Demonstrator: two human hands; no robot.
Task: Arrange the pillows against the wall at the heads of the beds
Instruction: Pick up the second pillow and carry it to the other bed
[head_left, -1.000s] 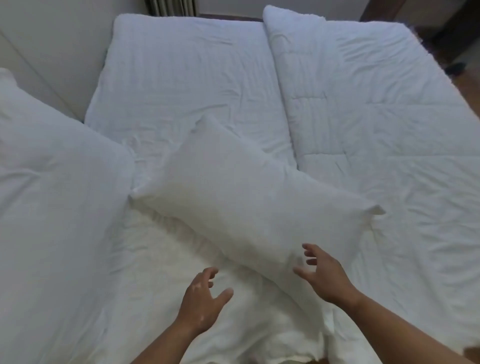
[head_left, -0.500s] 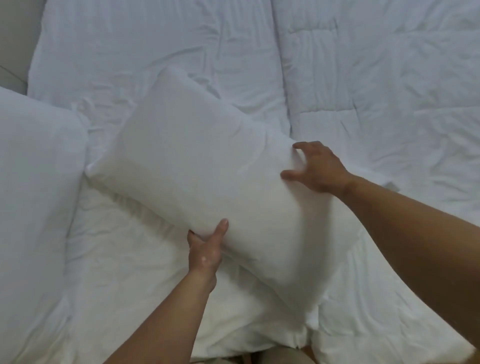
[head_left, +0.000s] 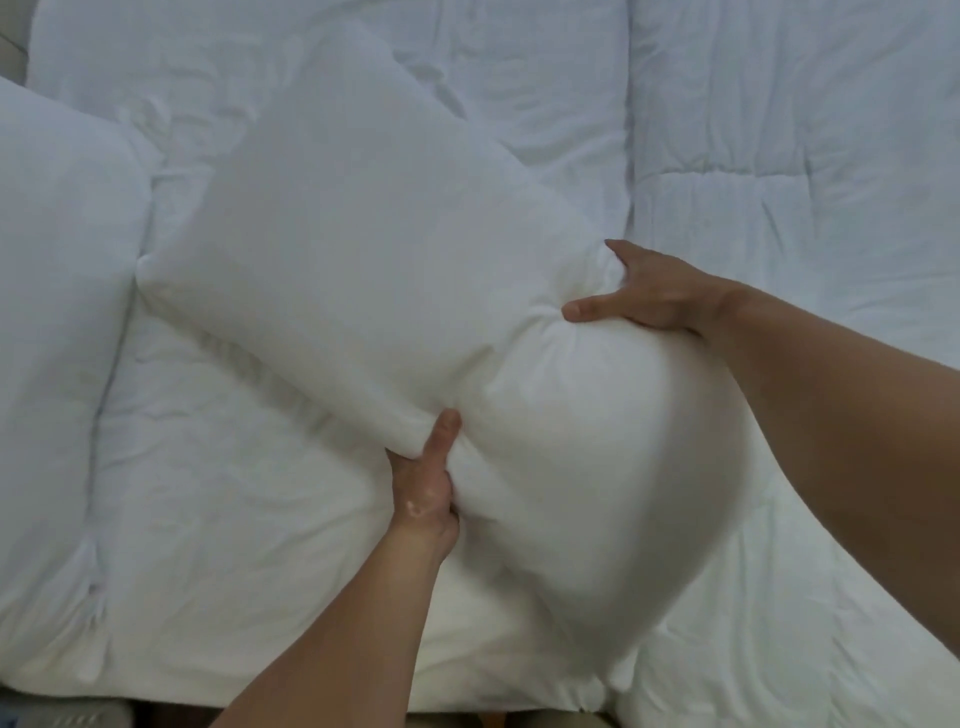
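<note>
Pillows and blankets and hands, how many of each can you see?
Pillows: 2, one squeezed by both hands, one lying at the left.
Duvets: 2, one under the held pillow, one on the right.
Hands: 2, left and right.
Total: 6

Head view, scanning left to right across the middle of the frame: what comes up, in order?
Second pillow at the left edge → held pillow → right hand gripping its edge → right-side duvet. Left hand sits lower, under the held pillow.
</note>
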